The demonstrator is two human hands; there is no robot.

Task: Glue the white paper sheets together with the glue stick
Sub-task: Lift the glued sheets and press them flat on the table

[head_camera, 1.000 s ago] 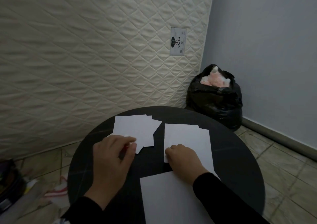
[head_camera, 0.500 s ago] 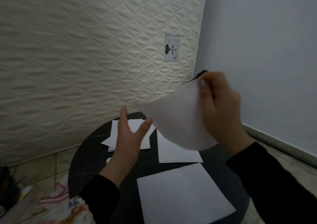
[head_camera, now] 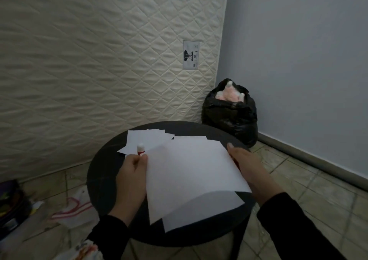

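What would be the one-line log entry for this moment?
left hand: holds glue stick | right hand: holds white sheet at its edge | sheet: above lower sheet on round table

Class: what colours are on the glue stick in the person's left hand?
The glue stick is white with a red band, held in the left hand; head view.

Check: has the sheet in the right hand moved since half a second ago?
Yes. The held sheet has come down from mattress-label height to just above the round table.

Quilted mattress (head_camera: 99, 60) against wall, blue wall (head_camera: 298, 60) right, tiled floor (head_camera: 298, 176).
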